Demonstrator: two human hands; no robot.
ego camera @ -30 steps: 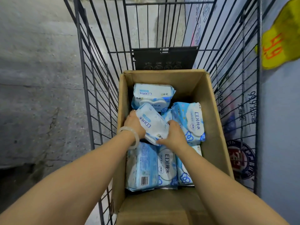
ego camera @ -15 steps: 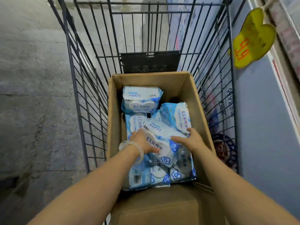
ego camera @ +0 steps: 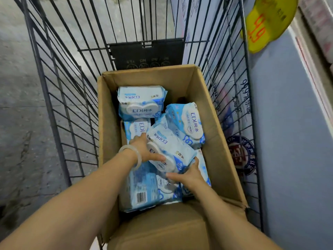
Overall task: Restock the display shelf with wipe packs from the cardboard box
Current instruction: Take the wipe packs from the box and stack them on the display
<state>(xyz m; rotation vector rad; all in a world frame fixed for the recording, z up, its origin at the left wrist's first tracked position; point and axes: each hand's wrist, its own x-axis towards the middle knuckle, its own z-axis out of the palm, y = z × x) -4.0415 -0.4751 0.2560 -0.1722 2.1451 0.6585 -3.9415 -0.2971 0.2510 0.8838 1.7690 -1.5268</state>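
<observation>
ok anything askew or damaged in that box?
No damage visible. The wipe packs lie jumbled in the cardboard box, not in rows: the far pack sits flat, another is tilted. The left hand and right hand hold one diagonal top pack.

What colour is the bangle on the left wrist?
Pale, milky white and slightly translucent: the bangle shows in the head view, beside the wipe pack.

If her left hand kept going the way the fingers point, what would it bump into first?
The left hand already lies against the tilted wipe pack both hands grip. Past it, the pack with the white lid probably comes next, though depth is unclear.
</observation>
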